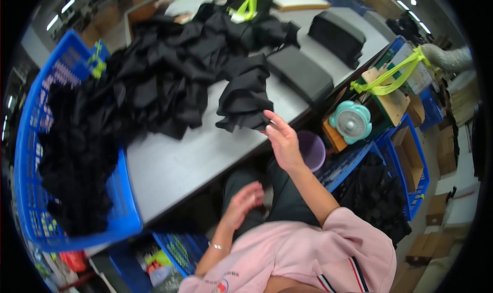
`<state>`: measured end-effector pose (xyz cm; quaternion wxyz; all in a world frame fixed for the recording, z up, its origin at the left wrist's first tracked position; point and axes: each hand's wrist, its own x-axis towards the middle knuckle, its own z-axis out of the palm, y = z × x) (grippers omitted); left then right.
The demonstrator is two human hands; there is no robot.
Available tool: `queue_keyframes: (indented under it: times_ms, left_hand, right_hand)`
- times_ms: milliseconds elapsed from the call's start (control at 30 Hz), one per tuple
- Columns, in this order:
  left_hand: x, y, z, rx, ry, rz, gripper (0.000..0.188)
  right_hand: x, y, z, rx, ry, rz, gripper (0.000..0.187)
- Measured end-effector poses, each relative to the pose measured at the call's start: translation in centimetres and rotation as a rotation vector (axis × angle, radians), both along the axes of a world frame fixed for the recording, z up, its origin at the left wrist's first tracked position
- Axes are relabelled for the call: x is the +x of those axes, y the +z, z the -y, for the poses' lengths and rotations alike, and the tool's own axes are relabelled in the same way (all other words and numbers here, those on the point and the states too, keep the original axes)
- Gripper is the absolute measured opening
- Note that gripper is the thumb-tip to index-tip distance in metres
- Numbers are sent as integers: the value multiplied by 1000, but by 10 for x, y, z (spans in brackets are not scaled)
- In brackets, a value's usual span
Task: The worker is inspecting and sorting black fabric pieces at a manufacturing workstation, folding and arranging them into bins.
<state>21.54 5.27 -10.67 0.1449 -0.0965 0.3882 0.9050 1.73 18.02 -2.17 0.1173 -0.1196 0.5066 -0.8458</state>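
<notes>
At the table's near edge my right hand (pixel 285 145) pinches the corner of a black fabric piece (pixel 244 100) between thumb and fingers. The piece lies rumpled on the pale table (pixel 169 164), partly raised in folds. My left hand (pixel 245 204) is over my lap, away from the table, slightly blurred, its fingers loosely stretched with nothing visible in them. A large heap of black fabric pieces (pixel 159 82) spreads across the table to the left and spills into a blue plastic basket (pixel 131 216).
Beside the fabric piece is a dark flat-topped block (pixel 300 72); a stack of black pieces (pixel 336 39) lies beyond it. To the right are a teal fan (pixel 351 122), a purple bin (pixel 311 150) and a blue crate (pixel 418 177). Yellow-green straps (pixel 393 80) hang near a silver duct (pixel 449 58).
</notes>
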Motion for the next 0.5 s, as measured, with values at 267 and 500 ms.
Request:
queue_keyframes:
  times_ms: [267,500]
  left_hand:
    - [-61,104,3,-1160,646,-440,52]
    - [-128,76,17,-1651,543,-523,27]
  right_hand:
    - [59,-23,-46,-11,107,272,42]
    - [81,-22,-60,564,-3,-156,39]
